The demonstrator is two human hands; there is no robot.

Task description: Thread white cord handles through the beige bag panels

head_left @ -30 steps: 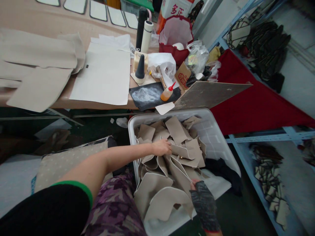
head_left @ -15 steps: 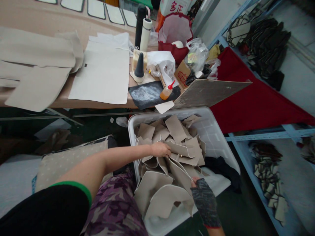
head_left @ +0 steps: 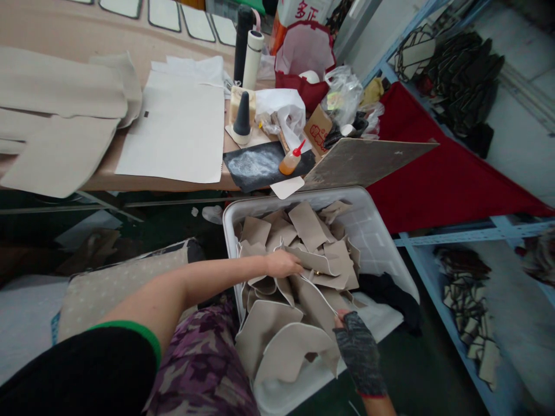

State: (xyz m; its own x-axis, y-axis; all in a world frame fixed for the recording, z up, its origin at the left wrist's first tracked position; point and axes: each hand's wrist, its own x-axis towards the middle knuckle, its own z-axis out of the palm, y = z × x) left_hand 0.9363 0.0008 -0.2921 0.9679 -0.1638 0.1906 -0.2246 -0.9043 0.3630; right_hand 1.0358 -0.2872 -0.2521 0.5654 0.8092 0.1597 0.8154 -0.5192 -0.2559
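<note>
A white plastic bin (head_left: 381,231) holds a heap of beige sheet pieces (head_left: 307,225). My bare left hand (head_left: 284,263) reaches over the middle of the heap, its fingers closed on the upper end of a beige piece (head_left: 314,301). My right hand (head_left: 353,341), in a dark grey fingerless glove, pinches the same piece at its lower right end by the bin's side. The piece stretches slantwise between both hands. Larger curved beige pieces (head_left: 292,352) lie at the near end. A dark cloth (head_left: 392,297) hangs over the bin's right rim.
Behind the bin, a table (head_left: 182,43) bears beige sheets (head_left: 65,86), white sheets (head_left: 177,127), two bottles and a glue bottle (head_left: 291,160). A board (head_left: 368,164) juts out above the bin's far rim. Blue shelving (head_left: 459,237) with a red cloth (head_left: 451,167) stands right; a cushion (head_left: 130,277) lies left.
The whole view has shifted slightly, so the table and bin appear a little further left. Both hands keep nearly the same pose on the piece.
</note>
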